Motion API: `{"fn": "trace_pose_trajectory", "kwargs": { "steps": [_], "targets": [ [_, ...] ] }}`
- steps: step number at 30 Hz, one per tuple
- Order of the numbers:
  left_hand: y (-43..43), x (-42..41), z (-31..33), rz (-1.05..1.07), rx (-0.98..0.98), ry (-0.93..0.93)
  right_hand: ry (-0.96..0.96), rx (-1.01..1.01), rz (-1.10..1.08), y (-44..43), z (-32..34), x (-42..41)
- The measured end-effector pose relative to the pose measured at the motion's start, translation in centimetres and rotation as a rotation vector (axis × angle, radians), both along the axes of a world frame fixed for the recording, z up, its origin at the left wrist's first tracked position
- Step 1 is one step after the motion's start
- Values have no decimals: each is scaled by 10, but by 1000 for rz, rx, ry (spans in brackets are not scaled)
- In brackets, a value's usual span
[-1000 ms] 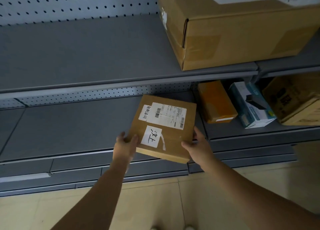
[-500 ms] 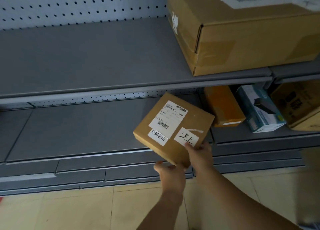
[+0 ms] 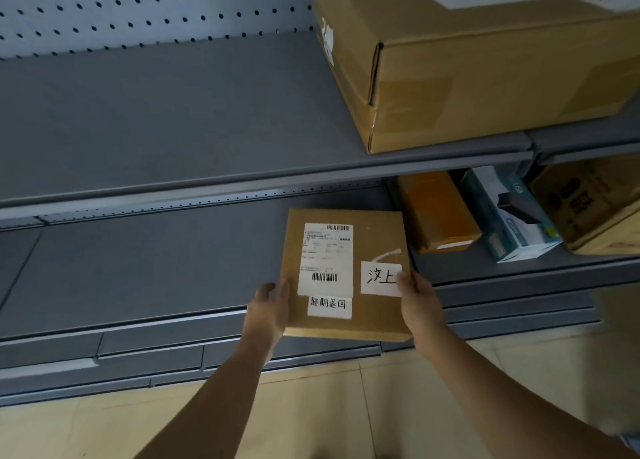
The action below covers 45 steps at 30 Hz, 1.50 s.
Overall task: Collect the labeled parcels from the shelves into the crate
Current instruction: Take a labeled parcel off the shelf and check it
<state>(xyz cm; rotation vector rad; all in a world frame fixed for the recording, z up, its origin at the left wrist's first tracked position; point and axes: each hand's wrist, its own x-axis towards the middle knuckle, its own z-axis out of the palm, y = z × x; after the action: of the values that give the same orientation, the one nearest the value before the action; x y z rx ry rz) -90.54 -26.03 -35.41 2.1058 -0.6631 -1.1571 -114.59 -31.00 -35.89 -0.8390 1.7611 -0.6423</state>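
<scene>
A flat brown cardboard parcel [image 3: 372, 244] with a white shipping label and two handwritten white stickers is held in front of the lower grey shelf [image 3: 156, 261]. My left hand [image 3: 268, 311] grips its left edge near the front corner. My right hand [image 3: 417, 304] grips its right edge, thumb on the sticker. The parcel faces me with its label upright. No crate is in view.
A large brown box [image 3: 485, 64] sits on the upper shelf [image 3: 173, 112] at the right. On the lower shelf to the right lie an orange parcel [image 3: 434, 213], a teal and white box [image 3: 509, 216] and a printed carton [image 3: 595, 202]. Beige floor tiles lie below.
The parcel was turned in my hands from a tilted, rotated pose to label-upright. My left hand moved from under the front corner to the left edge.
</scene>
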Motion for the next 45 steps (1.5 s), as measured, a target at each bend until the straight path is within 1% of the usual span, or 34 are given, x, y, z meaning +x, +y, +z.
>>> {"fn": "trace_pose_trajectory", "kwargs": {
  "steps": [4, 8, 11, 14, 17, 21, 26, 32, 39, 45],
  "targets": [
    [0, -3, -6, -34, 12, 124, -74, 108, -40, -5, -5, -11],
    [1, -3, -15, 4, 27, 252, -247, 195, -43, -4, -4, -16],
    [16, -5, -9, 65, -23, 411, -303, 197, -18, 5, -1, -21],
    [33, -4, 4, 89, -83, 490, -343, 164, 31, 19, 6, -28],
    [49, -4, 22, 138, -133, 527, -413, 113, 59, 34, 24, -35],
    [76, -9, 46, 156, -199, 565, -451, 50, 66, 59, 53, -43],
    [106, -16, 73, 198, -288, 627, -440, 18, 56, 85, 85, -48],
    [153, -25, 106, 159, -383, 697, -454, -40, 82, 118, 118, -62],
    [189, -38, 146, 135, -473, 672, -452, -107, 115, 150, 151, -81],
    [206, -45, 172, 62, -512, 612, -485, -174, 138, 170, 183, -90]
  ]
}}
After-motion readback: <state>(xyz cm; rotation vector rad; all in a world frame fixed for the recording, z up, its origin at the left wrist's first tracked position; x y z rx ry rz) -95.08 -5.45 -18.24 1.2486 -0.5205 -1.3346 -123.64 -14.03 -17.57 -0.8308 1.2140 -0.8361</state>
